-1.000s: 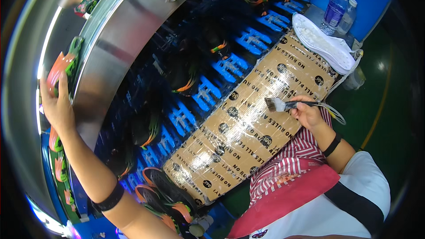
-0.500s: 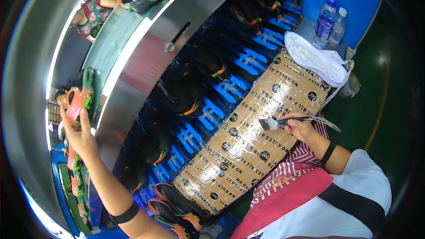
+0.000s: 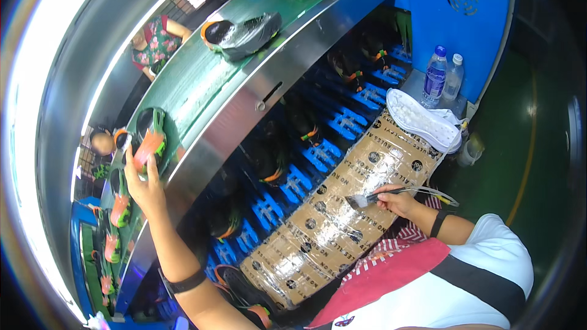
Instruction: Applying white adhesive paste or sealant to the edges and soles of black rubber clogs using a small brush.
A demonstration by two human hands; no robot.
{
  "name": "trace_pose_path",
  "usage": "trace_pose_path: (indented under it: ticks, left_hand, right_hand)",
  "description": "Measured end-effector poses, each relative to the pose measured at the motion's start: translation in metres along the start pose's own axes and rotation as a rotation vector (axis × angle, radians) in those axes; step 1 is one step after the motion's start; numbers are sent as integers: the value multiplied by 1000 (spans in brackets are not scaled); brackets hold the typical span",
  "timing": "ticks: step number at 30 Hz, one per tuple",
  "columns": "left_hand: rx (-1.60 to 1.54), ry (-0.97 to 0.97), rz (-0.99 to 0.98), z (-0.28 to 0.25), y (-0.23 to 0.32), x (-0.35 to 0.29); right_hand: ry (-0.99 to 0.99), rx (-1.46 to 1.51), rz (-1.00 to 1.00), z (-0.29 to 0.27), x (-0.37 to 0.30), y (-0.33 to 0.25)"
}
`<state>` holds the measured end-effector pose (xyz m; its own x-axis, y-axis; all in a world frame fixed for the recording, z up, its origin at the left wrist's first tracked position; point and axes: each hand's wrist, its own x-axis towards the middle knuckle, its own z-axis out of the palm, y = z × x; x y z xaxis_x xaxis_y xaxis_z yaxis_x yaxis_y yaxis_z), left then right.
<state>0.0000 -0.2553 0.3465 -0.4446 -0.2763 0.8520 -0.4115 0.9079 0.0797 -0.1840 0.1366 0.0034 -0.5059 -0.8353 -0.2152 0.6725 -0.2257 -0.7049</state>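
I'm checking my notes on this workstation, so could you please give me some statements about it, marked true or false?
1. The right hand holds a flat brush. True.
2. The left hand is at a pink-and-green shoe on the conveyor belt. True.
3. Two plastic bottles stand on the conveyor belt. False: they stand beside the blue panel.
4. The brush bristles are over the printed cardboard. True.
5. Only the right arm wears a black band. False: both arms do.
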Motion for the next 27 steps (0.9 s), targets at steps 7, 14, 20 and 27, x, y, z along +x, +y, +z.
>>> trace_pose_path:
  ticks: [7, 14, 20, 27]
  left_hand:
    - [-77, 84, 20, 8, -21, 7]
    - [-28, 314, 53, 6, -39, 9]
    - [-93, 382, -189, -10, 57, -72]
    - [-548, 60, -1018, -7, 135, -280]
  right_hand:
    - [16, -34, 33, 8, 3, -12]
    - [6, -61, 23, 8, 4, -9]
    - [44, -53, 8, -1, 2, -3]
    - [-8, -110, 45, 0, 5, -6]
